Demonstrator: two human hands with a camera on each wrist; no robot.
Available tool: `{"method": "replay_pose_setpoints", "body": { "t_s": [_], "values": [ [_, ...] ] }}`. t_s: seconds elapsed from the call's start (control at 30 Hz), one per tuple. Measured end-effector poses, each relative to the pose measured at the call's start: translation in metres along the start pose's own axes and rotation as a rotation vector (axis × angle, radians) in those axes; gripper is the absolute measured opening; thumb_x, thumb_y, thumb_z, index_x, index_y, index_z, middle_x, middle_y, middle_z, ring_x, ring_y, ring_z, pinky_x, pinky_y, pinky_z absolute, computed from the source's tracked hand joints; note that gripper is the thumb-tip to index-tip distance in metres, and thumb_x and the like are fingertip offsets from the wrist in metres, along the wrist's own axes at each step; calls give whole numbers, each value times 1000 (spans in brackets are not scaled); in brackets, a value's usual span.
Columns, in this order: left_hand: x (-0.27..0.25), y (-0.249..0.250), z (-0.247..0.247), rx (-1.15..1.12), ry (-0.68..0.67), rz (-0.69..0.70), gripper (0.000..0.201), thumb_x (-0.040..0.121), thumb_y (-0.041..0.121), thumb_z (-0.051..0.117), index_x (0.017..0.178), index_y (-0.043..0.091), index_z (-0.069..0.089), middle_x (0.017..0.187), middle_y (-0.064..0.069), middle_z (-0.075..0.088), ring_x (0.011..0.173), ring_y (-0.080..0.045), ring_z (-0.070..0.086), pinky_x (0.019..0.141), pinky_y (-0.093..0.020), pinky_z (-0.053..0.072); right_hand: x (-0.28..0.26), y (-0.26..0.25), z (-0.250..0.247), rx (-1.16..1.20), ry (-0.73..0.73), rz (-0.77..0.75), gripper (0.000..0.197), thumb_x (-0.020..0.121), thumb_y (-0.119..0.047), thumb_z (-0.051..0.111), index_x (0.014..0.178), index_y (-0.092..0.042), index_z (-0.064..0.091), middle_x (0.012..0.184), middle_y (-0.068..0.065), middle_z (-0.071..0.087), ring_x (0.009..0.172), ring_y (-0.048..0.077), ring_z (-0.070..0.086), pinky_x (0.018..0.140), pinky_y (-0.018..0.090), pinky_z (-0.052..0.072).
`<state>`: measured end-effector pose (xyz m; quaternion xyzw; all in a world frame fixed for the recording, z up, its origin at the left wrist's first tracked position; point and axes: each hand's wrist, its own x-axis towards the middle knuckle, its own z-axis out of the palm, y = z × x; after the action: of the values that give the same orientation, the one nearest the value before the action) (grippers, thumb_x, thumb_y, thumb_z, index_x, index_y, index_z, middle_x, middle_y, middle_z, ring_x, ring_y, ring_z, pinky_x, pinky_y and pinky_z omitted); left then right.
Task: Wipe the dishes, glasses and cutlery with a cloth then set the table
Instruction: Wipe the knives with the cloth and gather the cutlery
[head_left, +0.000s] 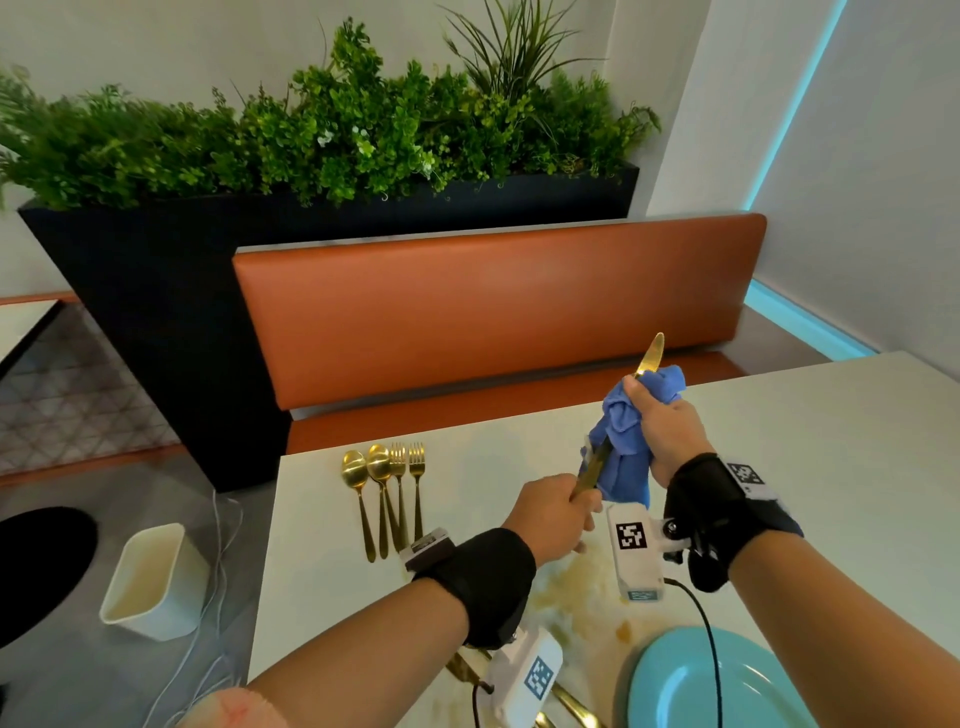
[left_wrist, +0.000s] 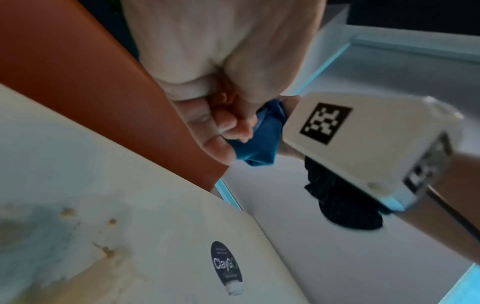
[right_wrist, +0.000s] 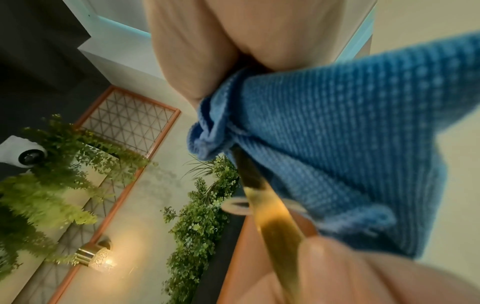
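A gold knife (head_left: 650, 353) points up and away above the white table (head_left: 831, 467). My left hand (head_left: 553, 512) grips its handle, fingers curled tight (left_wrist: 223, 123). My right hand (head_left: 662, 426) holds a blue cloth (head_left: 623, 441) wrapped round the blade's lower part; only the tip sticks out past the cloth. In the right wrist view the cloth (right_wrist: 337, 144) covers the gold knife (right_wrist: 270, 216) close to the lens. Two gold spoons (head_left: 366, 467) and two gold forks (head_left: 408, 462) lie side by side at the table's left edge.
A light blue plate (head_left: 675, 686) sits at the near edge, under my right forearm. More gold cutlery (head_left: 569, 701) lies partly hidden below my left wrist. An orange bench (head_left: 493, 306) and a dark planter (head_left: 156, 270) stand behind. A white bin (head_left: 150, 582) is on the floor, left.
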<state>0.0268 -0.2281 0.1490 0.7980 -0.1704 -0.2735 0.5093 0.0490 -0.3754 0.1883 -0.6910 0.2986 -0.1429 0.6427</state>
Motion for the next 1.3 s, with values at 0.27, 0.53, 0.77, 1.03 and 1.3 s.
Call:
{"method": "replay_pose_setpoints", "body": {
  "t_s": [0.27, 0.53, 0.77, 1.03, 1.3],
  "values": [
    [8, 4, -9, 97, -41, -45, 22, 95, 5, 46, 77, 8, 58, 86, -19, 66, 71, -23, 71, 58, -19, 52, -28, 33, 9, -223, -282, 55, 25, 85, -24, 65, 76, -1, 65, 92, 31, 64, 86, 32, 60, 90, 49, 49],
    [18, 2, -31, 260, 109, 31, 23, 95, 18, 47, 101, 7, 66, 101, -14, 66, 87, -26, 61, 70, -29, 51, -12, 44, 0, -405, -241, 19, 29, 87, -27, 61, 68, -5, 60, 78, 17, 61, 77, 28, 57, 76, 36, 49],
    [29, 4, -36, 55, 270, 28, 23, 94, 25, 53, 104, 8, 65, 95, -12, 67, 75, -25, 62, 56, -23, 52, -25, 47, 21, -381, -467, 50, 26, 88, -14, 60, 63, -8, 64, 61, 5, 66, 62, 19, 58, 65, 25, 47],
    [36, -17, -44, -204, 258, -89, 15, 89, 18, 60, 99, 11, 68, 77, 0, 60, 62, -8, 52, 47, -14, 44, -30, 44, 30, -437, -597, 88, 14, 83, -9, 65, 72, -1, 64, 84, 25, 65, 78, 32, 58, 89, 49, 48],
    [48, -42, -52, -132, 391, -134, 23, 90, 19, 55, 96, 5, 72, 90, -13, 68, 79, -21, 58, 81, -33, 53, -26, 52, 58, -591, -679, 62, 12, 82, -14, 65, 77, -4, 64, 96, 28, 68, 87, 34, 64, 94, 46, 51]
  ]
}}
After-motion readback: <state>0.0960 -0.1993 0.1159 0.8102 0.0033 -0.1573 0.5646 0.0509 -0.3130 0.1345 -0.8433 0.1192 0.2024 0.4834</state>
